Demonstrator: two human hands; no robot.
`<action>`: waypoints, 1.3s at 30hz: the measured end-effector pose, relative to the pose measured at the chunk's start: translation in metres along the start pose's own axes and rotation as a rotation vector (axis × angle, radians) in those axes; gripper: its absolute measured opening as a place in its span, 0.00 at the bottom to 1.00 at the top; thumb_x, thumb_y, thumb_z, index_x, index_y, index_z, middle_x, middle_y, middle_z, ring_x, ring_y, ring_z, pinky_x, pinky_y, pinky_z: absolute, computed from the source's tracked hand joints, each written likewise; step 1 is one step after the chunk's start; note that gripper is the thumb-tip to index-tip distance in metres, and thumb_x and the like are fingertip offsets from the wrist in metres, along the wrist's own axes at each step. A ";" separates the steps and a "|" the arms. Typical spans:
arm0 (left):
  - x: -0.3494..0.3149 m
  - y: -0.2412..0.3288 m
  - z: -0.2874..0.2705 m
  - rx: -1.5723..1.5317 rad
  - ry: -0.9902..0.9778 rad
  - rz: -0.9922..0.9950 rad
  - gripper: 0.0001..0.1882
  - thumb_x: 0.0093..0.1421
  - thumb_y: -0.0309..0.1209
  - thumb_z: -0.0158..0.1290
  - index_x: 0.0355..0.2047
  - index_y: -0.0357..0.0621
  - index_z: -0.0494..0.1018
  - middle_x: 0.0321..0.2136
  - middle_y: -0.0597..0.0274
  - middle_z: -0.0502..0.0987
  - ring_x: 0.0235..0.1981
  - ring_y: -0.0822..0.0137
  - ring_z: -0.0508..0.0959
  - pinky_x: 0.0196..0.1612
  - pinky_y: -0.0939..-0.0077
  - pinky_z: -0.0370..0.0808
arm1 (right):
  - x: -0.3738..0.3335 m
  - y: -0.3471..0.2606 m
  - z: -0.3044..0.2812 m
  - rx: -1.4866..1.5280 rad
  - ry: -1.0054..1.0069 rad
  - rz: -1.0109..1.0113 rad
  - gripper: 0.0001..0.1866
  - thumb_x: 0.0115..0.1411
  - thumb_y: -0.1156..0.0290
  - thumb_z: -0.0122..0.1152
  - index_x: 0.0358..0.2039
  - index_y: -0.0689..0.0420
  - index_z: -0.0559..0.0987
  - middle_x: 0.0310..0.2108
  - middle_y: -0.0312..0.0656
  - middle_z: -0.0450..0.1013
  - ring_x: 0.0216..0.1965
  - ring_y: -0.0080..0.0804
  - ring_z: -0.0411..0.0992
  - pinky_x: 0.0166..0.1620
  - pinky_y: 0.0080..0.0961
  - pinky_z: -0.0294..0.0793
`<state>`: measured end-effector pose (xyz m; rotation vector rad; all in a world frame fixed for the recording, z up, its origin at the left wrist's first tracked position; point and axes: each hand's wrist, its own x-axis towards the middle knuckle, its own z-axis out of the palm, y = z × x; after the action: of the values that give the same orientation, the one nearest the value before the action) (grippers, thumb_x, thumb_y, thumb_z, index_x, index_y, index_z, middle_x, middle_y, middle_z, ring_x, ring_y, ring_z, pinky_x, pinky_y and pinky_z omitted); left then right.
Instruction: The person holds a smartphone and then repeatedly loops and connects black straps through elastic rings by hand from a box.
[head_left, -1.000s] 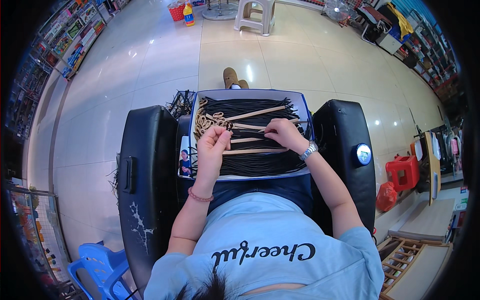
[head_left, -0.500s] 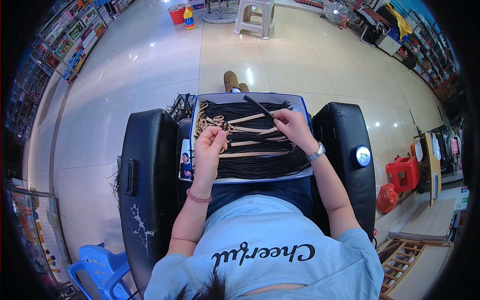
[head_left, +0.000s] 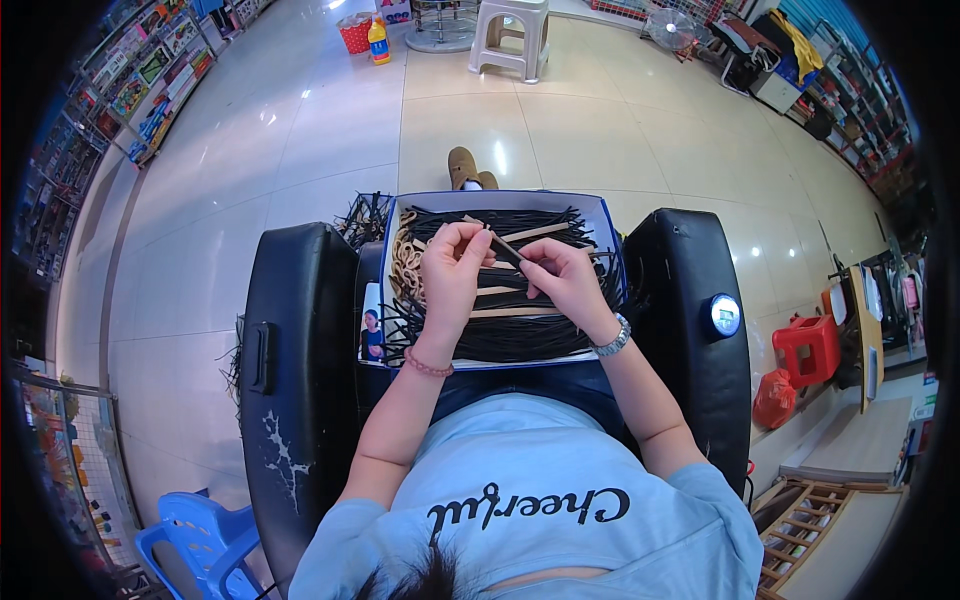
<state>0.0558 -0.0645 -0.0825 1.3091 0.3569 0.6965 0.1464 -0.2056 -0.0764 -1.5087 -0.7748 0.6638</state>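
A dark flat strip [head_left: 506,249] is stretched slantwise between my two hands, over an open box. My left hand [head_left: 457,272] pinches its far end between thumb and fingers, where a bit of tan shows. Toward its nearer end my right hand [head_left: 568,282] grips the same strip with thumb and forefinger. Under both hands the white box with a blue rim [head_left: 612,225] lies across my lap. Inside it are many thin black cords [head_left: 500,345] and several beige strips [head_left: 515,312]. Curled beige loops [head_left: 407,262] are heaped along the box's left side.
Black padded armrests [head_left: 300,340] flank me, the right one with a round blue-lit device [head_left: 722,315]. More black cords [head_left: 366,215] hang beyond the box's far left corner. A blue plastic chair [head_left: 200,540] and red stool [head_left: 806,350] stand at the sides, a grey stool [head_left: 510,40] ahead.
My left hand has moved right and away from me, meeting the dark strip's far end. My right hand has come slightly left and nearer me, keeping its grip.
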 end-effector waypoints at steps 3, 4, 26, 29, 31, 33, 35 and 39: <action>0.005 0.000 -0.007 -0.006 0.002 0.005 0.06 0.60 0.27 0.51 0.31 0.36 0.72 0.32 0.63 0.75 0.28 0.78 0.74 0.33 0.87 0.72 | -0.002 -0.002 -0.001 0.053 -0.024 0.097 0.10 0.62 0.71 0.50 0.38 0.64 0.74 0.25 0.35 0.72 0.21 0.16 0.70 0.26 0.12 0.70; 0.007 0.001 -0.009 -0.010 0.002 0.007 0.06 0.60 0.28 0.51 0.31 0.36 0.72 0.32 0.63 0.77 0.29 0.78 0.74 0.34 0.87 0.72 | -0.003 0.001 -0.006 0.052 -0.072 0.161 0.10 0.62 0.70 0.50 0.37 0.63 0.74 0.25 0.35 0.72 0.20 0.16 0.69 0.26 0.11 0.69; 0.009 0.015 -0.005 -0.035 -0.083 0.004 0.04 0.60 0.25 0.50 0.31 0.36 0.73 0.32 0.61 0.78 0.30 0.78 0.74 0.34 0.87 0.71 | -0.010 -0.006 0.020 0.297 -0.124 0.096 0.12 0.65 0.70 0.43 0.44 0.61 0.72 0.28 0.40 0.75 0.24 0.17 0.68 0.30 0.11 0.67; 0.011 0.008 -0.008 0.152 -0.023 0.134 0.04 0.60 0.25 0.50 0.31 0.36 0.72 0.32 0.61 0.77 0.31 0.77 0.75 0.36 0.87 0.71 | -0.012 -0.006 0.020 0.353 -0.157 0.088 0.13 0.65 0.69 0.43 0.44 0.61 0.72 0.28 0.40 0.75 0.24 0.17 0.68 0.30 0.11 0.67; 0.011 0.008 -0.009 0.082 -0.020 0.122 0.04 0.59 0.24 0.50 0.31 0.36 0.72 0.33 0.60 0.77 0.33 0.77 0.74 0.37 0.87 0.71 | -0.013 -0.006 0.020 0.382 -0.173 0.083 0.13 0.65 0.69 0.43 0.44 0.61 0.72 0.28 0.40 0.75 0.24 0.17 0.68 0.31 0.11 0.67; 0.011 0.011 -0.009 0.047 -0.017 0.117 0.04 0.59 0.24 0.50 0.31 0.35 0.72 0.34 0.60 0.77 0.34 0.77 0.74 0.38 0.86 0.70 | -0.015 -0.008 0.021 0.375 -0.151 0.095 0.12 0.65 0.69 0.43 0.43 0.60 0.72 0.28 0.39 0.75 0.24 0.16 0.67 0.30 0.11 0.66; 0.010 0.013 -0.009 0.051 -0.025 0.156 0.03 0.59 0.23 0.51 0.31 0.35 0.72 0.37 0.58 0.76 0.35 0.77 0.74 0.40 0.85 0.71 | -0.017 -0.007 0.021 0.372 -0.140 0.098 0.12 0.65 0.69 0.44 0.43 0.60 0.72 0.28 0.39 0.74 0.23 0.16 0.67 0.30 0.11 0.66; 0.011 0.021 -0.007 0.189 -0.059 0.277 0.03 0.57 0.22 0.52 0.30 0.34 0.71 0.38 0.59 0.75 0.42 0.73 0.73 0.45 0.80 0.70 | -0.018 0.003 0.021 0.280 -0.128 0.090 0.12 0.65 0.69 0.44 0.43 0.60 0.73 0.26 0.37 0.74 0.21 0.14 0.65 0.27 0.10 0.64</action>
<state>0.0537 -0.0500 -0.0630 1.5736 0.1978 0.8695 0.1190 -0.2066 -0.0814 -1.2597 -0.6810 0.9044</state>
